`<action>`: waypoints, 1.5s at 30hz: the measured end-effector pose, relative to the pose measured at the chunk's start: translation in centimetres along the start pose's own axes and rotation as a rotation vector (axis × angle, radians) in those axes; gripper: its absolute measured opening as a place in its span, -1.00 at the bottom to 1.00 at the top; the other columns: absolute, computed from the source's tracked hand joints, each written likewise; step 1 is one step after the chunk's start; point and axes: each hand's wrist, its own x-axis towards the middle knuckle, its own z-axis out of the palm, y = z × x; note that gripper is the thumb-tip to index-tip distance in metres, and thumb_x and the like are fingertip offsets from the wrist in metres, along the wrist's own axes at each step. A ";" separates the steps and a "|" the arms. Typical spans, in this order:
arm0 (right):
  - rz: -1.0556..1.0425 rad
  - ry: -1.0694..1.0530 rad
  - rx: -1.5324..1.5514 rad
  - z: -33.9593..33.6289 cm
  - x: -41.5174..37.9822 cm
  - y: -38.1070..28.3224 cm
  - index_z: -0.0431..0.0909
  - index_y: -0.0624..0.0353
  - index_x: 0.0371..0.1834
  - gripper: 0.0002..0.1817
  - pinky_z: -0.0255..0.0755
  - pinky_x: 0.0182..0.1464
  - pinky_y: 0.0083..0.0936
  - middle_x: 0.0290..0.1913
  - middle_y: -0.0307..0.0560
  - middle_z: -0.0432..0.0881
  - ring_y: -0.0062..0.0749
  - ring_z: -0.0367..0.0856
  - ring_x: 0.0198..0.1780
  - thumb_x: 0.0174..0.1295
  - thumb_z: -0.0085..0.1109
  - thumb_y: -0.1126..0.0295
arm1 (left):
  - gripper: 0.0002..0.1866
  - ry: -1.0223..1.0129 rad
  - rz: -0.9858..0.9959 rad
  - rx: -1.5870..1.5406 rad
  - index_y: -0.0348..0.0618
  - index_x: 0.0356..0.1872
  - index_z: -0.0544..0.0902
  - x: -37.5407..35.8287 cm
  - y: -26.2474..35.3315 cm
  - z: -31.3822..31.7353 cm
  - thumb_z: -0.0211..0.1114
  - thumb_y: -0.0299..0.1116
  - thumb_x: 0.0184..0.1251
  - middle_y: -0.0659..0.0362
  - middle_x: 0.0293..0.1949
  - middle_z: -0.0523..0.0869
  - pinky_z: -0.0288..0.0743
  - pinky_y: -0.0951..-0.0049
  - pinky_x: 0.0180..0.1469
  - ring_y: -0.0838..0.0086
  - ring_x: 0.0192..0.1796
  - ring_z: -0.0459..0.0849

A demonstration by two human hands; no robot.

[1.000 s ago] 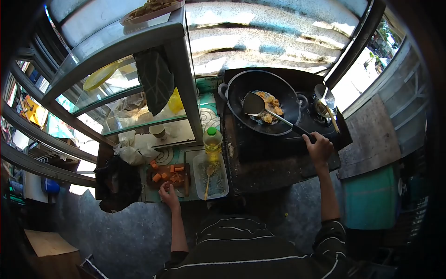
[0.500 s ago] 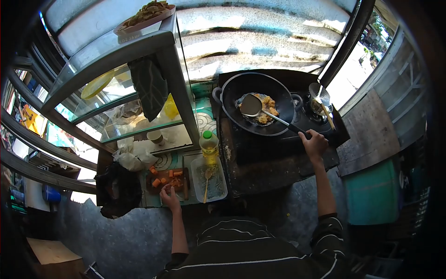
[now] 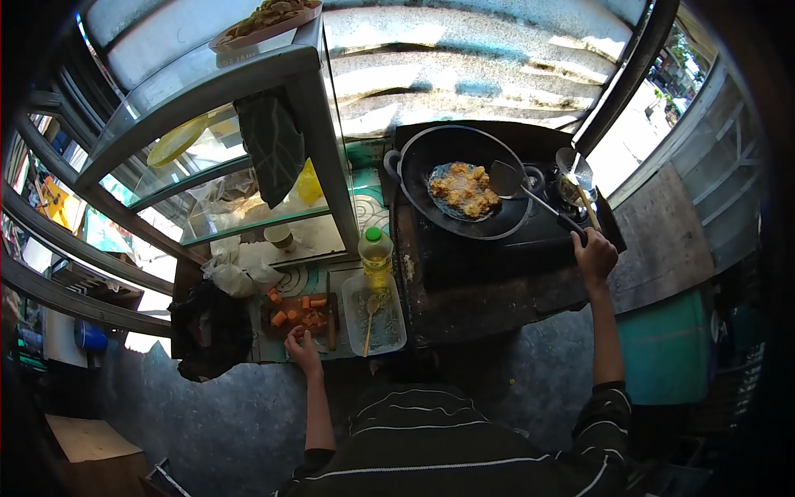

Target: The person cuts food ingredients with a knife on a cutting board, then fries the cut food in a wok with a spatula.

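My right hand [image 3: 595, 256] is closed around the dark handle of a spatula [image 3: 507, 180]. Its broad blade is over the right side of a large black wok [image 3: 426, 142], right of the fritters. Golden-brown fritters [image 3: 464, 190] fry in bubbling oil at the wok's bottom. My left hand [image 3: 304, 351] rests at the near edge of a brown cutting board [image 3: 273, 330], fingers loosely bent and slightly apart, with no held thing visible. Orange carrot pieces [image 3: 313, 302] lie on the board just beyond the fingertips. A knife [image 3: 332, 331] lies along the board's right side.
Beside the board are a plastic tub [image 3: 399, 327] with a yellow spoon [image 3: 368, 331] and a green-capped oil bottle [image 3: 375, 248]. A metal strainer [image 3: 573, 172] sits right of the wok. A glass display case [image 3: 306, 74] stands left, above a black plastic bag [image 3: 211, 335].
The spatula blade has moved right, off the fritters and toward the wok's right rim. My right hand has shifted right with it. My left hand has stayed at the board.
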 end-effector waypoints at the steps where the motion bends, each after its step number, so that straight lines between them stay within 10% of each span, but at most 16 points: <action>1: -0.001 0.000 -0.001 0.0 -0.1 0.1 0.56 0.08 -0.52 -0.68 0.42 -0.46 -0.30 -0.55 -0.07 0.58 -0.14 0.58 -0.48 -0.05 0.16 0.04 | -0.81 0.001 0.022 0.008 -0.16 -0.19 0.45 0.1 -0.1 0.0 0.09 -0.36 0.19 0.19 -0.20 0.30 0.27 0.46 -0.07 0.46 -0.21 0.34; 30: 0.057 0.002 0.170 -4.9 -2.9 3.3 0.58 0.05 -0.50 -0.68 0.38 -0.47 -0.38 -0.54 -0.12 0.58 -0.21 0.56 -0.50 -0.11 0.22 0.03 | -0.81 0.020 -0.001 0.001 -0.16 -0.19 0.45 0.0 -0.1 0.4 0.09 -0.36 0.18 0.18 -0.21 0.32 0.27 0.46 -0.07 0.47 -0.22 0.34; 45: 0.049 0.039 0.288 3.8 -1.7 4.7 0.59 0.10 -0.42 -0.67 0.40 -0.33 -0.39 -0.41 -0.11 0.60 -0.22 0.57 -0.36 -0.11 0.24 0.07 | -0.81 0.016 0.013 -0.023 -0.18 -0.20 0.45 0.2 0.1 0.8 0.10 -0.37 0.18 0.19 -0.22 0.31 0.28 0.47 -0.08 0.48 -0.23 0.35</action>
